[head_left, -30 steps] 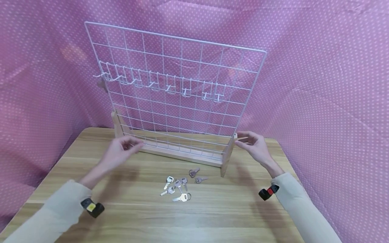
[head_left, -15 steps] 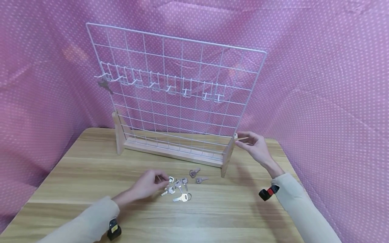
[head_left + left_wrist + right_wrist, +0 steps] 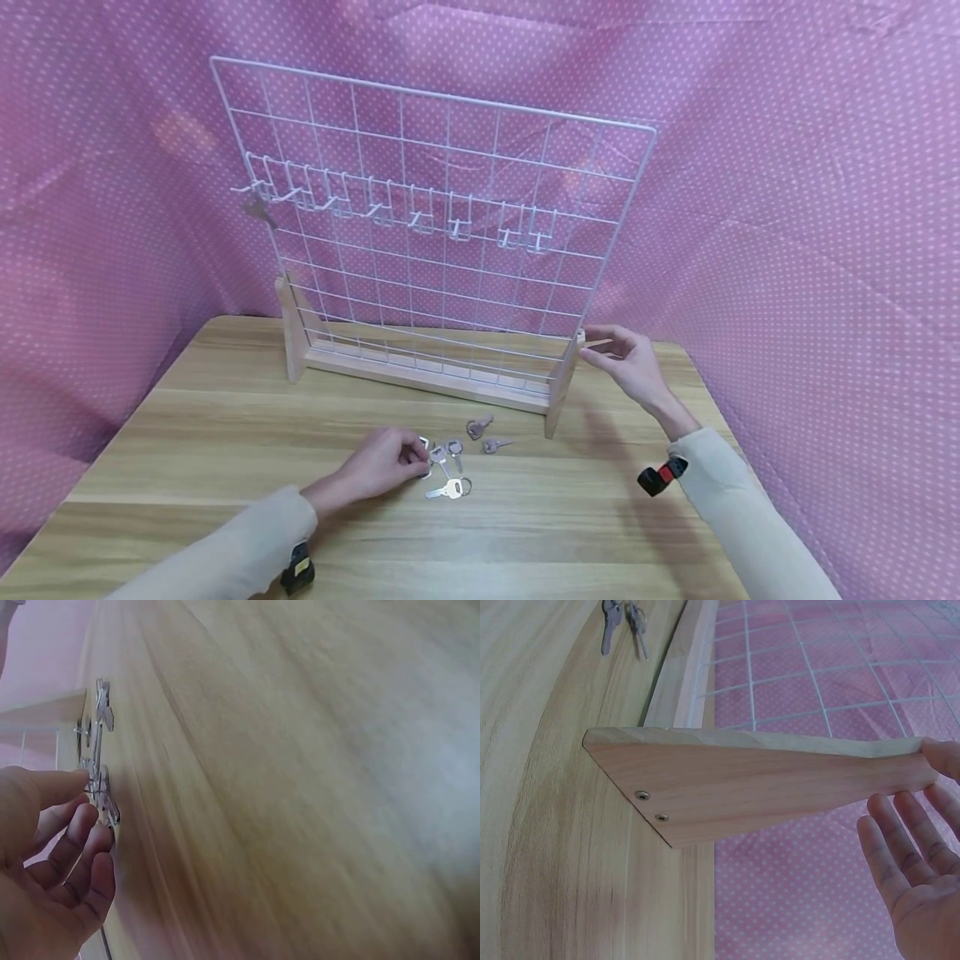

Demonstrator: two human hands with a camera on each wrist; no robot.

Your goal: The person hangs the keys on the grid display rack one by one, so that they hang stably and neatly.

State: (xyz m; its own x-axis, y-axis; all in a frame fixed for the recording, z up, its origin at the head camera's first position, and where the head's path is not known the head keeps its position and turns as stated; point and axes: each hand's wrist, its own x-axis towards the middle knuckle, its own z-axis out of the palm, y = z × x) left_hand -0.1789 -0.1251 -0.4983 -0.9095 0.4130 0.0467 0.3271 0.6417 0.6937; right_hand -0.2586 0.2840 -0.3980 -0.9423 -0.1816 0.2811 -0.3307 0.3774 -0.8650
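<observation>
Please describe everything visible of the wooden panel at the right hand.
The wooden panel is pale, flat and grained, narrowing toward its top. Two metal-looking screws sit low on its outer face. It stands upright on the table, meeting the base bar and wire grid. The right hand holds its upper end.

Soft shadows are crossing the desk (image 3: 525, 542); the left-wrist view is showing glare toward three o'clock, perhaps blurring grain.

Pink cloth (image 3: 795, 242) with pale dots hangs in loose folds behind and both sides. Bench (image 3: 480, 546): light wood, streaked grain, faint sheen.
</observation>
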